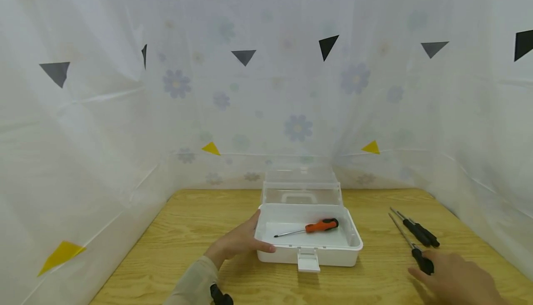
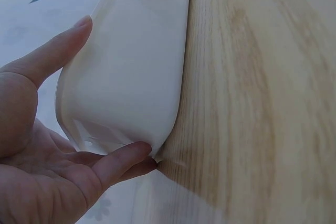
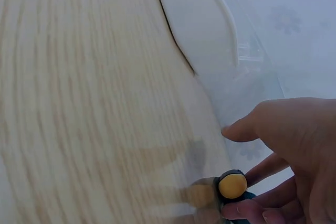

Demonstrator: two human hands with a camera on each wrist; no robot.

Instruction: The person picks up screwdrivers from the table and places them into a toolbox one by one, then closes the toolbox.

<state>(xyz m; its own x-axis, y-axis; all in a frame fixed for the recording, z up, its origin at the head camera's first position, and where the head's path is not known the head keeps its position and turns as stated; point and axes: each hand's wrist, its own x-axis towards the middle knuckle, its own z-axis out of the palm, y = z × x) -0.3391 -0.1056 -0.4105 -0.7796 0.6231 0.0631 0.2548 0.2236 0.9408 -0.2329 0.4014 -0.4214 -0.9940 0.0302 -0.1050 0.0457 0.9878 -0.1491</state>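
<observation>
A pale, flower-printed curtain [image 1: 250, 101] surrounds us on the visible sides, dotted with black, grey and yellow triangles, and below it lies a wood-grained bench [image 1: 179, 231]. Near the middle sits a white box [image 1: 279, 254], its clear lid [image 1: 300, 186] tipped back and its front latch [image 1: 308, 262] hanging down. Inside lies an orange screwdriver [image 1: 319, 226], shaft pointing left. Our left hand [image 1: 241, 242] grips the box's near left corner, thumb against the front, fingers round the side. To the right of the box, our right hand [image 1: 460, 275] is at the handle of the nearest black-handled screwdriver [image 1: 424, 264], which rests on the bench; the thumb stands away from the handle, the fingers loosely bent beside it. Two other screwdrivers [image 1: 421, 234] lie just beyond. To lift well, we should bring thumb and fingers together around the thick handle, clear of those neighbours, keep the shaft steady, and hold the box without tilting it.
</observation>
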